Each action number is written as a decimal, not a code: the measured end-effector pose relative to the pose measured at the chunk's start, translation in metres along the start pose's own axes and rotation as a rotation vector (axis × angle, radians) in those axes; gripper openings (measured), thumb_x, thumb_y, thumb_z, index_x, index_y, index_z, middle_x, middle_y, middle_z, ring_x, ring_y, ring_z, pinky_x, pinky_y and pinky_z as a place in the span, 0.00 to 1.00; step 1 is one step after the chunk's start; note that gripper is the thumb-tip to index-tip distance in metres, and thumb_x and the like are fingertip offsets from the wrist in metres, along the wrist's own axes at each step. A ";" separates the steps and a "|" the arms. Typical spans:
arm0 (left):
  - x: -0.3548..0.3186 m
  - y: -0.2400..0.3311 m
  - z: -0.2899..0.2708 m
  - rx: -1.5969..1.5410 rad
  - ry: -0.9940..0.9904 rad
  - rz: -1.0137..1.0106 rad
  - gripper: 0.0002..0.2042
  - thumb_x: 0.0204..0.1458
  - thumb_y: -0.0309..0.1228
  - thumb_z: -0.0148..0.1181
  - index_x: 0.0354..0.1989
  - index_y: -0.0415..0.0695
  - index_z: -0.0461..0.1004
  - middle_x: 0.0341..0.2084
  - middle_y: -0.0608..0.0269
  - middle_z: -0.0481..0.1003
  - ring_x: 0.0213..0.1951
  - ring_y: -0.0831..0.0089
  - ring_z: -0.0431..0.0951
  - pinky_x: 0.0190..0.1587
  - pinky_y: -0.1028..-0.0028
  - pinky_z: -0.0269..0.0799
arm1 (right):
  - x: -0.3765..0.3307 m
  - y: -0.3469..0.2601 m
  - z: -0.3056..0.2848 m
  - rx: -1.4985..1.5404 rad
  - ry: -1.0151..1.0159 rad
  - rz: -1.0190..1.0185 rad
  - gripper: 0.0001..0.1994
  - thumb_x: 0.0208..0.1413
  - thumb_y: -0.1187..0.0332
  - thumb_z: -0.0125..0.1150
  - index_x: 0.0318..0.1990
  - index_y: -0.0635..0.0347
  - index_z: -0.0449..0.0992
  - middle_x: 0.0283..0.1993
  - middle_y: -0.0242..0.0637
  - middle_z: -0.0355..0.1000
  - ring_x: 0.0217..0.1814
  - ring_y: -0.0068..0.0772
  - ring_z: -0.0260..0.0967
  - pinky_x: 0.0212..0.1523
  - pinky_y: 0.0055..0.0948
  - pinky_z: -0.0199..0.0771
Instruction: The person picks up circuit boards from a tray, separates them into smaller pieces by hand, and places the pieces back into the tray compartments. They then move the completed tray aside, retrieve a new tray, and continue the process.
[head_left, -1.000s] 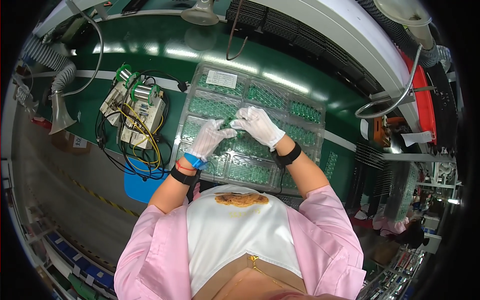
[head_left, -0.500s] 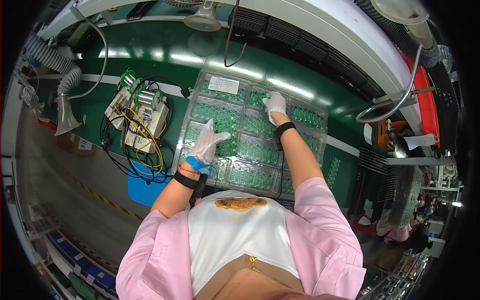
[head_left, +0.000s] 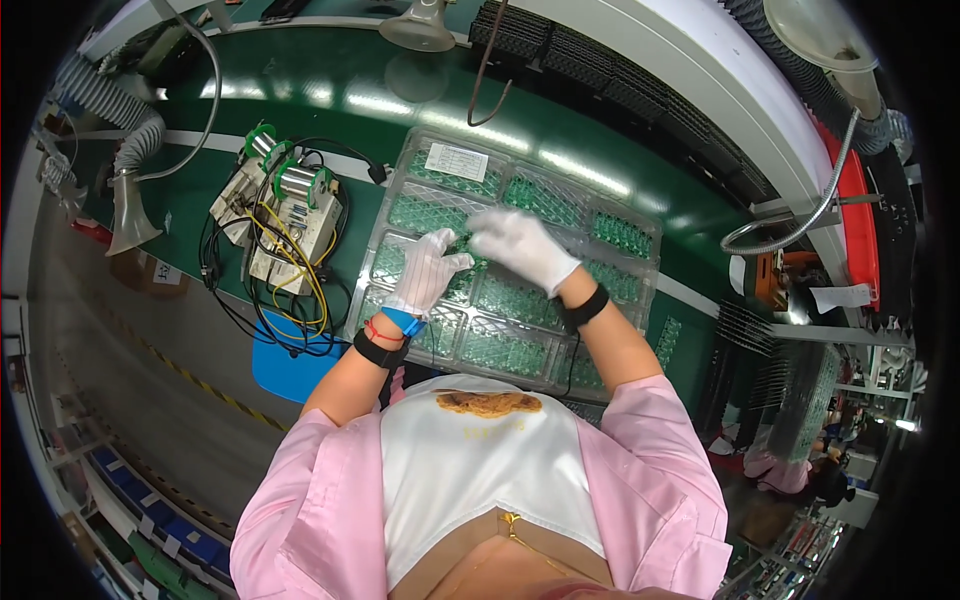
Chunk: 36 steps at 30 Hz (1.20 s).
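Both my hands wear white gloves and are close together over a clear plastic tray (head_left: 383, 232) divided into several compartments of green circuit boards. My left hand (head_left: 428, 272) grips a green circuit board (head_left: 460, 285) between thumb and fingers, above the tray's left part. Much of that board is hidden behind the gloves. Just right of it, my right hand (head_left: 518, 248) reaches across with its fingertips at the board's upper end. Motion blurs this hand, and whether it holds anything does not show.
Left of the tray, solder wire spools (head_left: 303, 184) sit on pale units with tangled black and yellow cables (head_left: 285, 250). A blue stool top (head_left: 285, 368) is below the bench edge. A bent metal hook (head_left: 488, 108) hangs beyond the tray. Black racks (head_left: 735, 350) stand at right.
My right hand has come left and nearer from the tray's far middle compartment to beside my left hand. The left hand keeps its grip on the board. The whole view has shifted slightly.
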<state>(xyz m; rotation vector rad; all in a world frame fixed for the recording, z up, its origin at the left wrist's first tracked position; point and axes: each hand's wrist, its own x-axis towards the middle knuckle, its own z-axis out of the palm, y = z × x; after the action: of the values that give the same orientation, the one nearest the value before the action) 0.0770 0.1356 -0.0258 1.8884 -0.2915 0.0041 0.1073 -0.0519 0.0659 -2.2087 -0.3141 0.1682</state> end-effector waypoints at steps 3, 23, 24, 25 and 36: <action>-0.001 0.021 -0.001 0.056 -0.020 0.138 0.10 0.44 0.24 0.62 0.25 0.38 0.65 0.22 0.59 0.66 0.26 0.75 0.67 0.31 0.73 0.66 | -0.012 0.004 0.011 -0.540 -0.228 -0.201 0.13 0.53 0.65 0.58 0.40 0.65 0.71 0.35 0.45 0.73 0.32 0.45 0.72 0.38 0.36 0.74; 0.000 0.037 -0.006 -0.051 0.027 -0.286 0.18 0.37 0.26 0.69 0.39 0.39 0.73 0.29 0.64 0.71 0.32 0.76 0.71 0.35 0.77 0.68 | 0.042 0.100 -0.021 -0.469 0.382 0.617 0.19 0.47 0.60 0.63 0.43 0.65 0.74 0.44 0.56 0.72 0.47 0.52 0.72 0.49 0.38 0.72; 0.003 0.040 -0.007 -0.045 0.016 -0.248 0.19 0.36 0.26 0.70 0.40 0.39 0.73 0.29 0.63 0.71 0.32 0.75 0.71 0.35 0.77 0.68 | 0.037 0.090 -0.024 -0.471 0.384 0.618 0.19 0.47 0.60 0.63 0.43 0.65 0.74 0.44 0.56 0.72 0.47 0.52 0.72 0.49 0.38 0.72; 0.004 0.041 -0.007 -0.038 0.011 -0.214 0.21 0.35 0.26 0.70 0.41 0.38 0.73 0.29 0.62 0.71 0.32 0.75 0.71 0.36 0.77 0.68 | 0.033 0.081 -0.025 -0.384 0.365 0.508 0.20 0.47 0.58 0.63 0.42 0.65 0.74 0.44 0.54 0.73 0.45 0.52 0.72 0.49 0.37 0.72; 0.001 0.052 -0.015 0.294 -0.365 0.299 0.11 0.46 0.30 0.61 0.38 0.40 0.75 0.34 0.57 0.73 0.37 0.65 0.73 0.40 0.70 0.67 | -0.020 0.009 -0.008 -0.140 -0.085 -0.507 0.13 0.55 0.60 0.55 0.28 0.61 0.70 0.24 0.40 0.68 0.25 0.47 0.66 0.28 0.35 0.68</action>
<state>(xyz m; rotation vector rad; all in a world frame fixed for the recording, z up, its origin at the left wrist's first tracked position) 0.0694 0.1339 0.0274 2.1137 -0.8610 -0.1010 0.0913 -0.0692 0.0642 -2.1855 -0.9417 -0.0407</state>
